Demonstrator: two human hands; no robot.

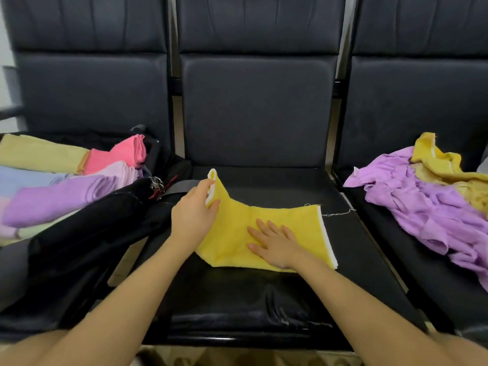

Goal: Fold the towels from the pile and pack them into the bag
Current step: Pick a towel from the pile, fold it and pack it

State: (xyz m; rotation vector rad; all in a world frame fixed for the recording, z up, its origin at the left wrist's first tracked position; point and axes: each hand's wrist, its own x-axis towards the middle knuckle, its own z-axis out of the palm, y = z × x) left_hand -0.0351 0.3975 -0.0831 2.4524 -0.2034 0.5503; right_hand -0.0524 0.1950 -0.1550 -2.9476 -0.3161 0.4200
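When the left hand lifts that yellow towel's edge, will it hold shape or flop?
Probably flop: the yellow towel already sags in a curve from where the left hand pinches its corner. It looks thin and light. It may slide on the smooth seat, which could be why the right hand presses it flat.

a row of black padded seats (pixel 264 294) is seen; a yellow towel (pixel 290 228) is spread on the middle one, a black bag (pixel 87 233) is laid on the left one, a crumpled towel pile (pixel 427 199) on the right.

This looks like a waiting area or office lobby: a row of three joined black leatherette seats (pixel 257 114) with padded, creased backrests (pixel 260 22) fills the view, dark frame bars (pixel 174 85) linking them, beside a pale wall (pixel 6 43).
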